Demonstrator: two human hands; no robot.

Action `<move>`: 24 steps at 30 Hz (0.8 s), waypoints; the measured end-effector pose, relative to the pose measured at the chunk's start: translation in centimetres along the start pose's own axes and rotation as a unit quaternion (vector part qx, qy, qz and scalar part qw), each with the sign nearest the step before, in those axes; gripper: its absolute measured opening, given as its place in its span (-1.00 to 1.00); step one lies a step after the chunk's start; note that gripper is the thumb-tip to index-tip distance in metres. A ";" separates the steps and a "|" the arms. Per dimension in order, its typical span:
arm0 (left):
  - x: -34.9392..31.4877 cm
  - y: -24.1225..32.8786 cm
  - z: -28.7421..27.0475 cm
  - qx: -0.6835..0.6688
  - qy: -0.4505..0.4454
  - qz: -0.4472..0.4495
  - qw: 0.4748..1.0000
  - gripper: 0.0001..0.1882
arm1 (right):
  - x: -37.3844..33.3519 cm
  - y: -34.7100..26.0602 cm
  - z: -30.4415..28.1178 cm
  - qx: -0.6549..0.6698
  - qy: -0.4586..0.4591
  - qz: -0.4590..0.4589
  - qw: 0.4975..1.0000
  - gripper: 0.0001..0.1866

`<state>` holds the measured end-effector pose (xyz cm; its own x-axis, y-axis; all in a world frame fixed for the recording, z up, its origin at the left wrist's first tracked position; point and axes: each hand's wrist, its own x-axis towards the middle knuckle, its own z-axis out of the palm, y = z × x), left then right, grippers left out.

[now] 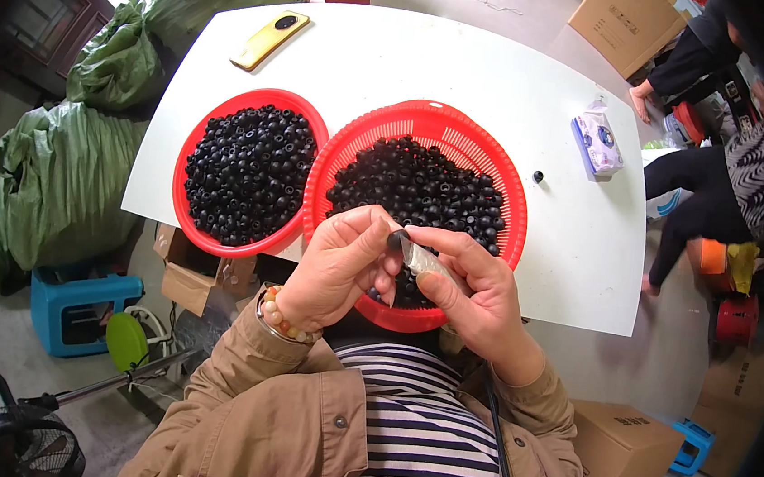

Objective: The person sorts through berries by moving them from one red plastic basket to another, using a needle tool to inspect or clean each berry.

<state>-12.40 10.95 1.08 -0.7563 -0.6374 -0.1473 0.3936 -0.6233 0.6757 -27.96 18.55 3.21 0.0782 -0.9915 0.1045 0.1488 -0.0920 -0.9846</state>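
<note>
One smooth white counter [571, 255]; I list upon it: one yellow rectangular phone [270, 41], far left; one shallow round red plastic basin [180, 166] and, just beside it, one slotted round red plastic basket [517, 209], both heaped with small black hollow pieces; one white-and-purple soft pack [598, 144], right. Above the basket I see the left hand [339, 257], beaded at the wrist, pinching a dark rounded piece [396, 238], and the right hand [478, 288], gripping a small translucent whitish item [425, 260], kind unclear.
</note>
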 end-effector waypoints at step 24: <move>-4.4 8.2 -12.0 0.472 0.462 0.292 0.691 -0.88 | 0.0 1.8 -0.6 -0.166 0.169 -0.001 0.971 -0.69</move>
<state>0.38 3.22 -1.42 0.2156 -0.9447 0.2472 -0.3559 0.1598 0.9208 -28.32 18.34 1.37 -0.2592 -0.9595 0.1104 -0.1822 -0.0637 -0.9812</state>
